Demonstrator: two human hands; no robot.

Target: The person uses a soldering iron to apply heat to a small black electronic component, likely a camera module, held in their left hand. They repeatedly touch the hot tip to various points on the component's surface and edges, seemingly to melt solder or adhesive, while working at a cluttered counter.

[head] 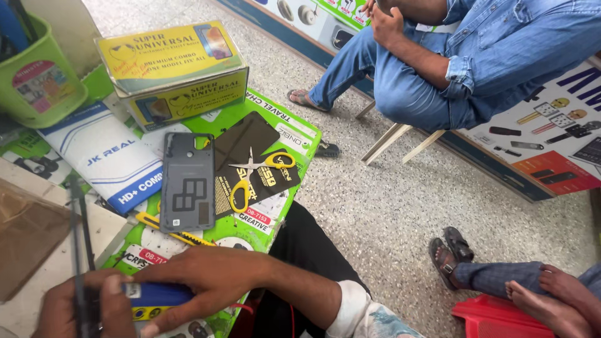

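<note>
A: Status at this frame. My right hand (206, 278) has its grip clamped on a small blue and yellow tool (153, 297), fingers wrapped over the top of it; my left hand (69, 310) has its grip together round a thin dark part (80, 250) that stands up from it; I cannot tell what that part is. Both sit at the near edge of the bench (307, 134), just below the grey phone back cover (187, 181).

B: How far along?

A: I judge mid-work; the cover lies loose and flat, inner face up, so the opening looks done; nothing is seated back in it, so refitting looks left.

B: Materials?

A: Cover: matt grey plastic, rounded rectangle with cut-outs; touching its right side, a dark glossy sheet (250, 159), with yellow-handled steel scissors (253, 175) lying open on it; below the cover, a slim yellow cutter (166, 228), partly under it; above the cover, a yellow card box (175, 72); well left of the box, a green plastic cup (41, 81).
</note>
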